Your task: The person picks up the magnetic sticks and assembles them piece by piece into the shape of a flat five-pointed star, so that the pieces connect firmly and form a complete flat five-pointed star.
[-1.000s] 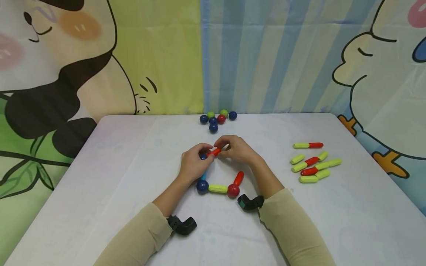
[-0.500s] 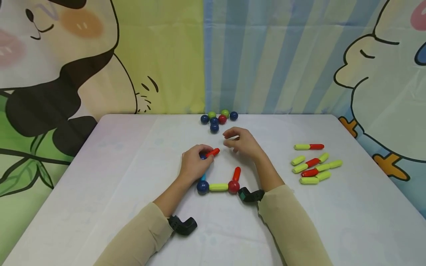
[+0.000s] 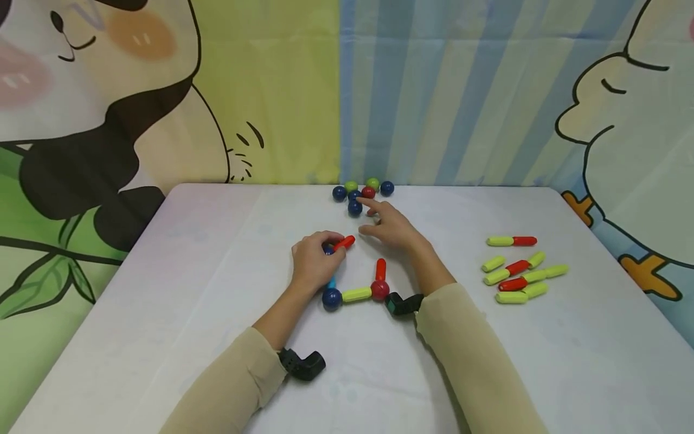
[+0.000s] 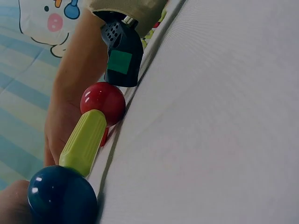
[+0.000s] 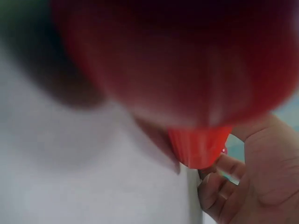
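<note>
My left hand grips the upper corner of a magnetic ball-and-stick build, around a dark blue ball. A red stick pokes out to the right between its thumb and index finger. From that corner a light blue stick runs down to another blue ball. A yellow-green stick links this to a red ball, which carries an upright red stick. My right hand holds nothing; its extended index finger overlaps the group of loose balls, near the front blue ball.
Other loose balls lie at the table's back edge, among them a green ball and a red ball. Several yellow-green and red sticks lie at the right. The right wrist camera sits close beside the build's red ball.
My right hand has let go of the red stick at the left hand and moved back toward the loose balls. The build's red-ball end has swung slightly away from me.
</note>
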Tool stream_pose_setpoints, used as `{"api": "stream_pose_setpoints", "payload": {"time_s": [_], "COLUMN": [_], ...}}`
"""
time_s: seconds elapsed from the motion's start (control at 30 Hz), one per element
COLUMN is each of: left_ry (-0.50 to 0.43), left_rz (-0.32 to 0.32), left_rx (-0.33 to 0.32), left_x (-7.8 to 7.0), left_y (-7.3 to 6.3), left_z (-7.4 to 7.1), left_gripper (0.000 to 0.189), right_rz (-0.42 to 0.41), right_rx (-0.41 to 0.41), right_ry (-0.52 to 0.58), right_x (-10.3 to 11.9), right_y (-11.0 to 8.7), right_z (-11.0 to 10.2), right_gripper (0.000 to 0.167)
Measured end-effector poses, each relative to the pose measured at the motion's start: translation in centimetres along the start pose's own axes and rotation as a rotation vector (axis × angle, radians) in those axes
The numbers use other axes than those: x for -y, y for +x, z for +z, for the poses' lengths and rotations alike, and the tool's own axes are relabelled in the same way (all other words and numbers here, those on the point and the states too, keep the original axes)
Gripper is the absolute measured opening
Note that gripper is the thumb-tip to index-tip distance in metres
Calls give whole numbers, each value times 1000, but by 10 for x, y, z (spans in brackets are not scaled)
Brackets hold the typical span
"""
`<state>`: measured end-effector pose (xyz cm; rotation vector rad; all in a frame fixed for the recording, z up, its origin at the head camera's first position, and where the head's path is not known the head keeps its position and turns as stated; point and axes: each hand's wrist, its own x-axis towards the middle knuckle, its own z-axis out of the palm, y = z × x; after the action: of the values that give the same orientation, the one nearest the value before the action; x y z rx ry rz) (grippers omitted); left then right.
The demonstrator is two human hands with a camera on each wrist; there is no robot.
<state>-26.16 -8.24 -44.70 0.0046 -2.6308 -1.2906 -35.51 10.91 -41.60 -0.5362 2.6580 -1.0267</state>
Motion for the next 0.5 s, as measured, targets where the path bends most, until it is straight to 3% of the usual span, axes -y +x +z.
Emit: {"api": "stream_pose_setpoints", "payload": {"time_s": [0.13,0.3,0.5], "left_ry": [-3,-7,-25], "left_rz": [-7,2,-6], "left_rx": [6,4,7], "left_x": [1,1,2], "left_y": [0,0,1], "left_z": [-1,-1,-3], "left_gripper": [24,25,25], "right_rz": [2,-7,-39], "right_rx": [-3,-79,-107], "right_ry": [-21,32,-24], "right_x": [3,-3,-4], "right_y": [2,3,4], "right_z": [-1,0,4], "right_gripper": [63,54,50]}}
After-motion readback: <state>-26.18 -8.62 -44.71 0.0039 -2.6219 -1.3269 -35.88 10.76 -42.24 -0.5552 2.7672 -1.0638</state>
